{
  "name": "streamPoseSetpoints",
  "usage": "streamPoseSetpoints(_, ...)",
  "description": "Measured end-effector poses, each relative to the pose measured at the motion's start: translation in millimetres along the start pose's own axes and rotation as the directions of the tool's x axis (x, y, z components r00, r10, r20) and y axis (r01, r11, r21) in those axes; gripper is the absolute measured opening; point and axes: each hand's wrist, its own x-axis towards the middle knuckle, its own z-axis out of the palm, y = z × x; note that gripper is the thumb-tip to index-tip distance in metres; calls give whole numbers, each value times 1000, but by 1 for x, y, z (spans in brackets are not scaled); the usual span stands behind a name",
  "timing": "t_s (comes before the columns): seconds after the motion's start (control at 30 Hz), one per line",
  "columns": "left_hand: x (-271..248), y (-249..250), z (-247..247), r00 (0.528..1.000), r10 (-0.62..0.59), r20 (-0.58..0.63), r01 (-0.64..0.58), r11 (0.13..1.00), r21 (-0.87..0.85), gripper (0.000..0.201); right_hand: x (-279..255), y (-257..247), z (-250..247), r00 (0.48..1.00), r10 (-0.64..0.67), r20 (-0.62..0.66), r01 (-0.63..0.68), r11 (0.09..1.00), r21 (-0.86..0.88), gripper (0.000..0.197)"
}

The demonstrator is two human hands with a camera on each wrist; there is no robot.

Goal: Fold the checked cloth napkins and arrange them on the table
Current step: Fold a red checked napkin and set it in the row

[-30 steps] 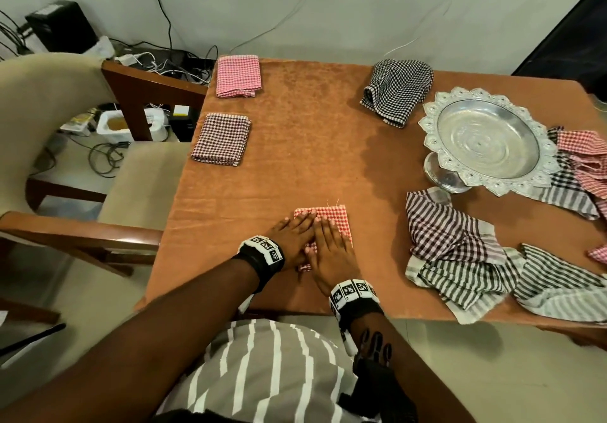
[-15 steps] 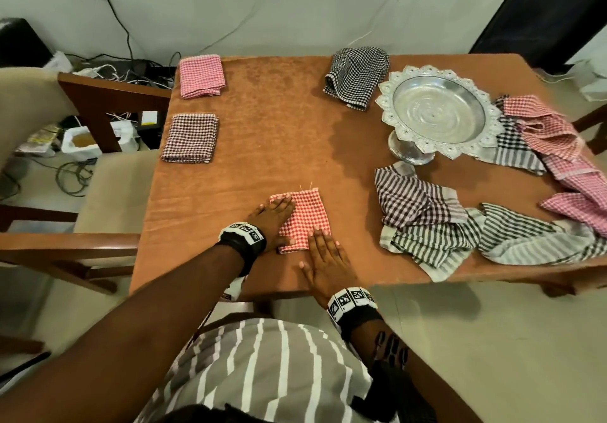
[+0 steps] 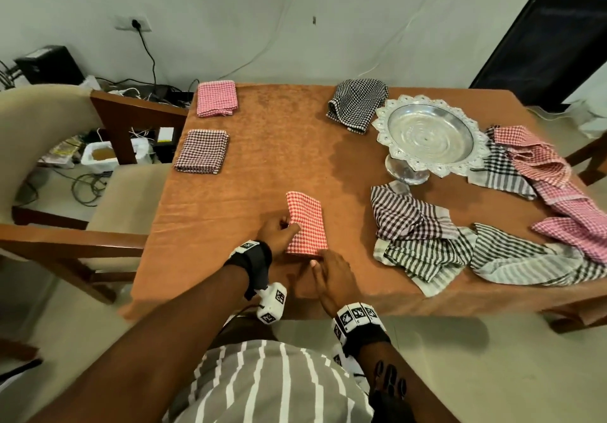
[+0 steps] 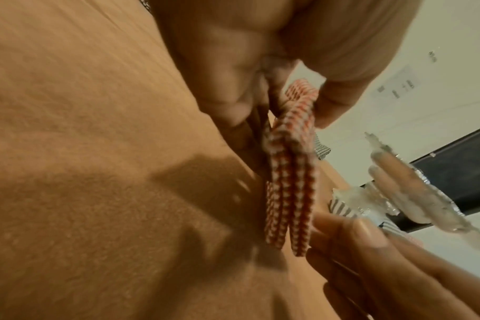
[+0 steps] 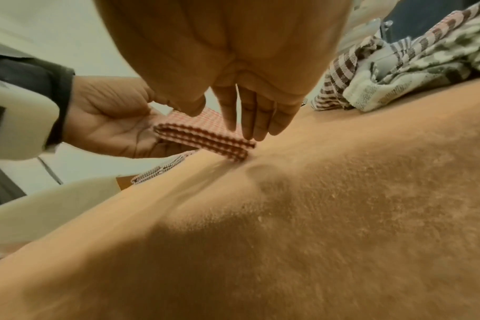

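Note:
A folded red-checked napkin (image 3: pixel 306 223) is lifted off the orange table (image 3: pixel 279 146) at its left edge. My left hand (image 3: pixel 279 233) pinches that edge, thumb on top and fingers under the folded layers (image 4: pixel 291 173). My right hand (image 3: pixel 331 273) lies with straight fingers (image 5: pixel 250 121) touching the napkin's near edge (image 5: pixel 206 138). Two folded napkins lie at the far left, a pink one (image 3: pixel 216 98) and a dark red one (image 3: pixel 202 151). A black-checked napkin (image 3: pixel 358 103) lies loosely folded at the back.
A silver footed tray (image 3: pixel 430 136) stands at the right. Several unfolded checked and striped napkins (image 3: pixel 423 235) are heaped around it and along the right side (image 3: pixel 555 186). A cushioned wooden chair (image 3: pixel 65 159) stands left of the table, with cables and boxes behind.
Both hands pressed flat on the napkin a second ago. Now the left hand has gripped its left edge and lifted it, while the right hand has slid back to the near edge.

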Motion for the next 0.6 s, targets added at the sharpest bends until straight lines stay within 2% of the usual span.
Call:
streamPoseSetpoints(0.07,-6,14,-1,998,15,55,-3,977,-213,13,10,-10,-10,991,77,-107,-62,989,137,55)
streamPoseSetpoints(0.13,-11,29,-6,995,5,98,30,937,-347,20,27,-19,-16,970,199,-139,-131,912,388,61)
streamPoseSetpoints(0.17,-15,37,-9,993,0,117,46,920,-389,20,37,-24,-20,961,258,-99,-170,834,525,63)
streamPoseSetpoints(0.23,-12,45,-13,990,-2,139,65,892,-448,21,59,-29,-26,930,356,90,-295,578,761,66)
streamPoseSetpoints(0.3,-5,53,-20,989,15,145,54,886,-461,27,77,-38,-36,905,343,251,-358,297,885,40)
streamPoseSetpoints(0.33,2,55,-22,990,30,139,37,889,-457,29,83,-42,-39,902,313,298,-368,192,910,27)
streamPoseSetpoints(0.37,13,56,-26,992,33,123,24,900,-435,29,94,-47,-41,903,294,314,-368,149,918,22)
streamPoseSetpoints(0.5,53,45,-41,995,65,74,-44,964,-260,22,134,-44,-32,899,373,230,-317,192,929,36)
streamPoseSetpoints(0.53,66,43,-45,994,83,72,-66,976,-208,23,150,-44,-31,894,395,210,-317,229,920,37)
streamPoseSetpoints(0.6,86,43,-52,990,111,84,-106,992,-63,32,182,-32,-17,896,416,152,-321,374,870,39)
